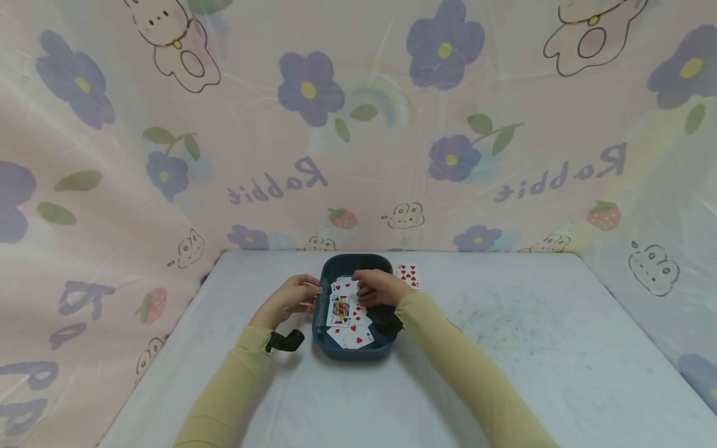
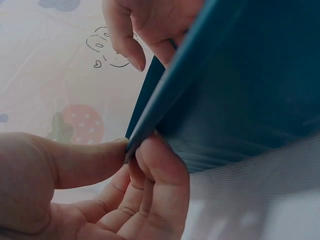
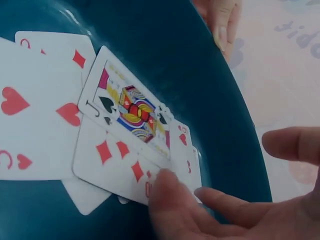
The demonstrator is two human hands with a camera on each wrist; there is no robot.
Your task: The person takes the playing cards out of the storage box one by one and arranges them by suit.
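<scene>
A dark blue-green plastic basin (image 1: 351, 355) stands on the table. My left hand (image 1: 288, 300) pinches its left rim between thumb and fingers, as the basin wall (image 2: 235, 95) shows in the left wrist view. Inside lie several face-up playing cards (image 1: 351, 338), overlapping, with a jack of spades (image 3: 134, 114) on top. Reaching over the basin's right side, my right hand (image 1: 383, 288) has its fingers loosely spread, with fingertips at the far end of the cards. No card shows in its grasp. Part of the basin's right side is hidden under the right hand and its dark wrist mount.
A single hearts card (image 1: 408, 275) lies face up on the white table (image 1: 493, 373), just right of the basin's far end. A printed curtain (image 1: 364, 174) hangs behind the table. The left wrist bears a black mount (image 1: 287, 341).
</scene>
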